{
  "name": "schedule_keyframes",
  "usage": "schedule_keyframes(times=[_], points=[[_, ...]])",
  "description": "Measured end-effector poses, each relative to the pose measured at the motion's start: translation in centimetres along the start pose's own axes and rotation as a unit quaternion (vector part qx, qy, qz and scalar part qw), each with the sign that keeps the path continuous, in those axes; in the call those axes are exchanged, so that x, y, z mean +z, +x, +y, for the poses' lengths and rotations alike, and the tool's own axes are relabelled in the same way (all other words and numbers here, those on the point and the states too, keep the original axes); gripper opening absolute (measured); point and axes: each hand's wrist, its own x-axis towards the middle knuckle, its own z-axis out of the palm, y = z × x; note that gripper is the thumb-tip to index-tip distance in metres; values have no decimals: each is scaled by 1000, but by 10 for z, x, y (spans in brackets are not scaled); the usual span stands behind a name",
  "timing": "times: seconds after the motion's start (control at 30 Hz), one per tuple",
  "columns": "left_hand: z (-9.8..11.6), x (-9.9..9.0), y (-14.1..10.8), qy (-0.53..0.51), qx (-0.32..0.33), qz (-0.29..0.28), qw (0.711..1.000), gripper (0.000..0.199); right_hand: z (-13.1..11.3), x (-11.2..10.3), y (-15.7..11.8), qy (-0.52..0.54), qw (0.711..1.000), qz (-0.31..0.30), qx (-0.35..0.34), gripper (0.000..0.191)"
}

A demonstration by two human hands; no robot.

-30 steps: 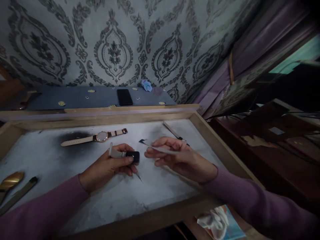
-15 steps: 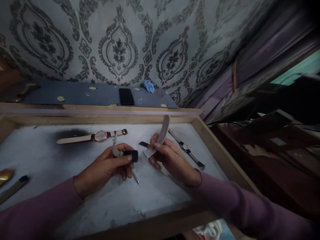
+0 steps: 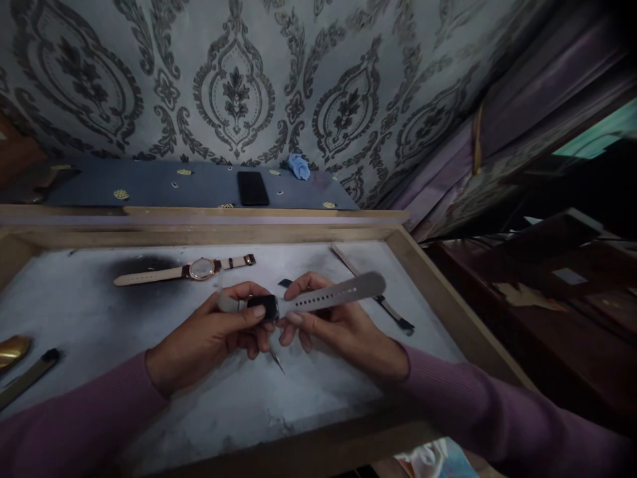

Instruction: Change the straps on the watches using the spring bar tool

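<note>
My left hand point(image 3: 226, 318) grips a smartwatch point(image 3: 263, 307), its dark square face up and the thumb on its edge. A pale strap piece point(image 3: 229, 302) extends from the watch's left side. In my right hand point(image 3: 333, 322), between thumb and fingers, is a grey watch strap point(image 3: 343, 290) with a row of holes. The strap's near end meets the right side of the watch case; whether it is joined there I cannot tell. Beneath my left hand a thin pointed metal tool point(image 3: 277, 360) shows its tip. A dark flat piece point(image 3: 285, 283) lies partly hidden behind my right hand.
A rose-gold watch point(image 3: 202, 268) lies at the back of the wooden-rimmed tray point(image 3: 269, 234), a slimmer watch point(image 3: 398, 318) at its right. A gold object point(image 3: 12, 350) and a dark-ended tool point(image 3: 30, 378) sit left. On the shelf behind are a phone point(image 3: 252, 188) and blue cloth flower point(image 3: 299, 166).
My right hand has moved left and brought the strap against the watch. The strap has swung from nearly upright to almost level, pointing right. My left hand still holds the watch.
</note>
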Motion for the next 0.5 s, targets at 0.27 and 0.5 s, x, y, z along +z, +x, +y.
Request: schedule_keyframes(times=[0.27, 0.5], points=[[-2, -1, 1, -112, -38, -44, 992, 21, -3, -2, -4, -25, 999, 17, -34, 21], [-6, -3, 2, -133, -55, -49, 988, 21, -3, 1, -7, -79, 995, 0, -68, 19]])
